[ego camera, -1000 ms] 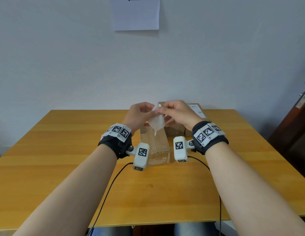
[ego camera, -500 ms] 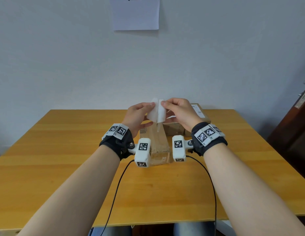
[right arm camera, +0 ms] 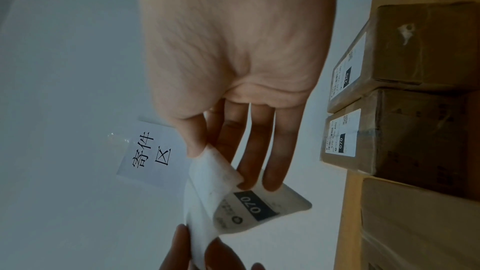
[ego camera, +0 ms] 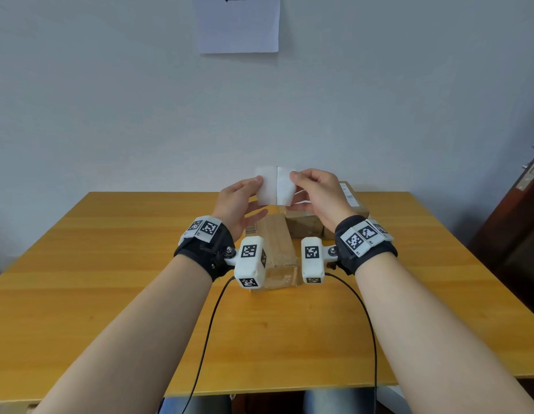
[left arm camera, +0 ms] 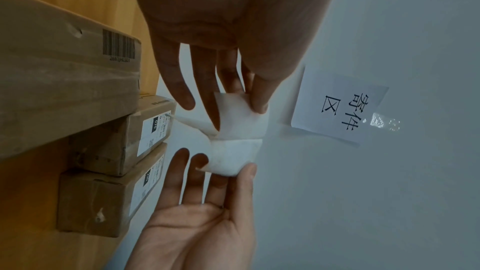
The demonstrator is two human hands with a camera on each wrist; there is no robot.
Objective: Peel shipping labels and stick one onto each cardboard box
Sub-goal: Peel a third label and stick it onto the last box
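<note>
Pinched in both grips above the tabletop (ego camera: pixel 110 264), the label (ego camera: pixel 285 185) and its backing (ego camera: pixel 267 186) are parting: left hand (ego camera: pixel 235 201) holds the backing, right hand (ego camera: pixel 316 195) the label. I judge peeling nearly finished; next, the bare long box (ego camera: pixel 277 243). Only my right wrist view shows the print "070".

We see parcel-sending corner, office-like: paper sign (left arm camera: pixel 340 108) reading "寄件区" taped on plain wall, labelled cardboard boxes (ego camera: pixel 304 224) on wooden bench (ego camera: pixel 110 264).
</note>
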